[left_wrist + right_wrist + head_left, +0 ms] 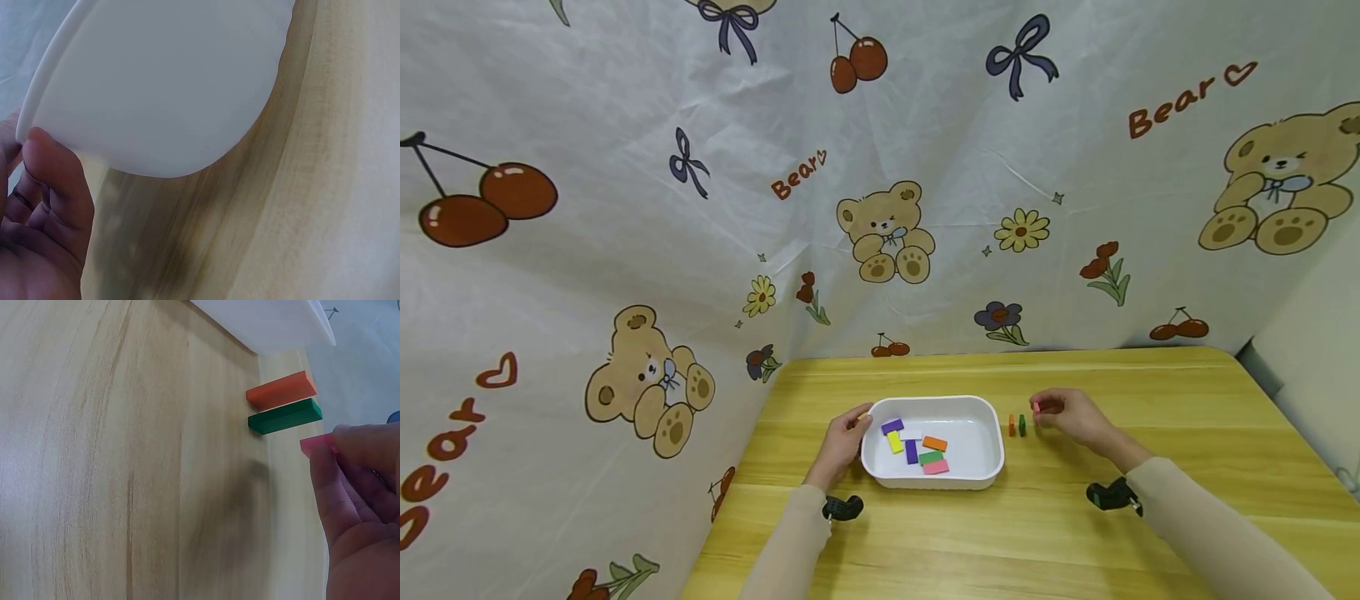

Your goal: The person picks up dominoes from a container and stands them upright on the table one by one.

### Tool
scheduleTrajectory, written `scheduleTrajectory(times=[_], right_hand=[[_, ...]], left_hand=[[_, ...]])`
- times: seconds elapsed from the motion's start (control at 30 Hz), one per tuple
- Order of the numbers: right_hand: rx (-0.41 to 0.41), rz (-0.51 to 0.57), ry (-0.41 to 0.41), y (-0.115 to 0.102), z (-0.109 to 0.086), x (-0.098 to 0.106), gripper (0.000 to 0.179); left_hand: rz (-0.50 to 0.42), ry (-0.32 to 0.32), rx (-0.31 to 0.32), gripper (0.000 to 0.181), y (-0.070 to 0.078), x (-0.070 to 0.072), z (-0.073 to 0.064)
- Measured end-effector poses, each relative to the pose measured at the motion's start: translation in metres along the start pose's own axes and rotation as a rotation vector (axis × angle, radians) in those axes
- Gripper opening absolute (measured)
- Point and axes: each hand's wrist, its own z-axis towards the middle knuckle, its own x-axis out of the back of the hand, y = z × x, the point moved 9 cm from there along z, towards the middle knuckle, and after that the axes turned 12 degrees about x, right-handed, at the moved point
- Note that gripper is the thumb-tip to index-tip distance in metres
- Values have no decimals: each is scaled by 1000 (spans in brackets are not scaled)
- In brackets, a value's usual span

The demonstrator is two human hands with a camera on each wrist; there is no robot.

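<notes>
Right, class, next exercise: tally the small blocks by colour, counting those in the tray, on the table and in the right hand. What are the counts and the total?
Purple blocks: 2
Orange blocks: 2
Green blocks: 2
Pink blocks: 2
Yellow block: 1
Whitish block: 1
Total: 10

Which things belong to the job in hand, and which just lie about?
Likely in the job:
pink rectangular block, pinched by the right hand
orange rectangular block
green rectangular block
white rectangular tray, gripped by the left hand
coloured rectangular blocks inside it

Apparently just surroundings:
white bear-print cloth
wood-grained table
</notes>
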Motion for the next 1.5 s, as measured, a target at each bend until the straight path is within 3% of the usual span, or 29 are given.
scheduleTrajectory(times=[0.7,1.07,1.5], right_hand=[[5,-13,16,19,2,-13,34],[-42,-14,19,26,1,-17,32],[-44,-12,3,30,1,-20,32]], left_hand=[[23,1,9,39,-2,-1,1],[11,3,2,39,-1,-1,2],[1,3,-4,38,-1,-2,1]])
